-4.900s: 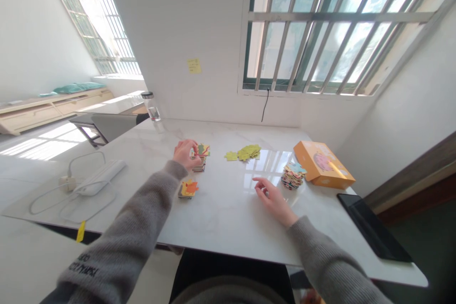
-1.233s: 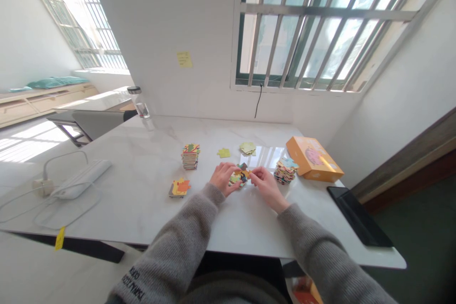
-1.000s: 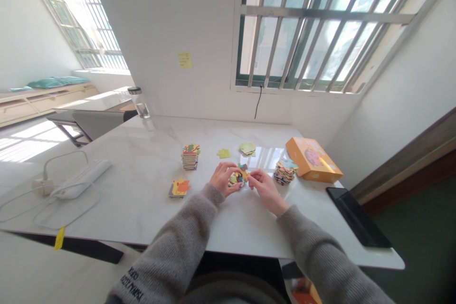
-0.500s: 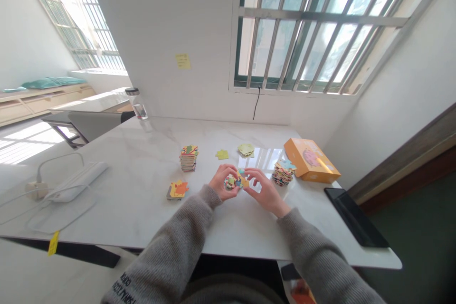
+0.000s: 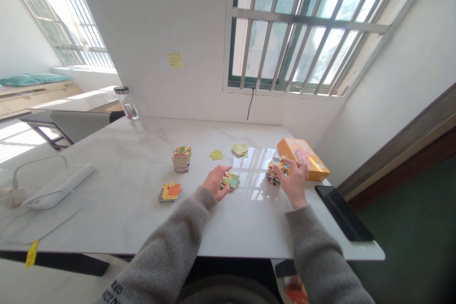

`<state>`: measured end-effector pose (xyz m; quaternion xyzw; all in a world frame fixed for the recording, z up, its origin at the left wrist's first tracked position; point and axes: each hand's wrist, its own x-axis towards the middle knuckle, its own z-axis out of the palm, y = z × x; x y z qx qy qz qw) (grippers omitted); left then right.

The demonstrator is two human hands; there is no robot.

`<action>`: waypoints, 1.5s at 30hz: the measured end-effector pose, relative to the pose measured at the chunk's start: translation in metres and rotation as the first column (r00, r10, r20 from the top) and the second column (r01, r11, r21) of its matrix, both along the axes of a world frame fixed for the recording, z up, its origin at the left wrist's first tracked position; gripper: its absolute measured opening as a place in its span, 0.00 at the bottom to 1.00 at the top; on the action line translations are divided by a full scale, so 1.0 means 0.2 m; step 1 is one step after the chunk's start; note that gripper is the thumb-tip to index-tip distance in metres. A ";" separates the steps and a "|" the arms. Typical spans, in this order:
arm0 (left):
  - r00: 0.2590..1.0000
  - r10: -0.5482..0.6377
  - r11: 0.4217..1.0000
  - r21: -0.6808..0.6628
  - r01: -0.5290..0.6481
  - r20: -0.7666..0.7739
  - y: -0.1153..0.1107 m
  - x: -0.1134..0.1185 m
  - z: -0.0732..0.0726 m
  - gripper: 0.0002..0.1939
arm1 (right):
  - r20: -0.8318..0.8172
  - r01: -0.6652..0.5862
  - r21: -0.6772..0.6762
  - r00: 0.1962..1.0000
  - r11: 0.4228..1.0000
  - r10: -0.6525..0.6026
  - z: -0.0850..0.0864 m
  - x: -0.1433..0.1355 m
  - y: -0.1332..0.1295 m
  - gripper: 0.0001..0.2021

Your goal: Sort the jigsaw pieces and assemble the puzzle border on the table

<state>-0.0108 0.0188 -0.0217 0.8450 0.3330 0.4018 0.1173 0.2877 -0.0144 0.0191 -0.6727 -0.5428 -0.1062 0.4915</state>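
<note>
My left hand [image 5: 216, 183] rests beside a small stack of puzzle pieces [image 5: 231, 181], its thumb and fingers apart around the stack's left side. My right hand [image 5: 293, 180] is at the right-hand stack of puzzle pieces [image 5: 273, 175], with thumb and fingertips closed on a yellowish piece [image 5: 281, 163] at its top. A taller stack [image 5: 182, 160] stands to the left, and a low pile with orange and yellow pieces [image 5: 170, 192] lies nearer me. Green pieces [image 5: 240, 150] and one separate green piece [image 5: 215, 154] lie farther back.
An orange box [image 5: 313, 164] sits behind my right hand. A black tablet-like object [image 5: 344, 213] lies at the right edge. A bottle [image 5: 127, 103] stands at the back left; a power strip [image 5: 60, 186] with cables lies left.
My right hand has moved right, from beside my left hand to the right-hand stack. The yellow piece that was between both hands is no longer there. The view has shifted slightly.
</note>
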 end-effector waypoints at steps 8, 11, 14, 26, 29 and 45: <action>0.985 0.069 0.995 -0.056 -0.079 -0.159 0.01 -0.01 0.00 0.25 | -0.034 -0.020 -0.085 0.999 0.996 0.017 -0.03 0.00 0.00 0.22; 0.972 0.112 0.990 -0.065 -0.128 -0.206 0.01 -0.01 0.00 0.23 | -0.023 -0.029 -0.081 0.999 0.996 0.027 -0.04 0.00 0.00 0.20; 0.962 0.147 0.985 -0.056 -0.164 -0.232 0.00 -0.01 0.00 0.21 | -0.008 -0.012 -0.100 1.000 0.995 0.011 -0.03 0.00 0.00 0.18; 0.927 0.244 0.963 -0.042 -0.267 -0.286 -0.03 0.03 0.01 0.22 | 0.094 -0.705 -0.188 0.680 0.684 0.727 -0.09 -0.45 -0.12 0.17; 0.918 0.270 0.955 -0.042 -0.294 -0.289 -0.04 0.05 0.01 0.21 | 0.031 -0.733 -0.225 0.653 0.642 0.757 -0.13 -0.50 -0.11 0.19; 0.928 0.191 0.974 -0.054 -0.219 -0.319 -0.04 0.05 0.03 0.12 | -0.131 -0.687 -0.217 0.724 0.693 0.677 -0.17 -0.45 -0.06 0.17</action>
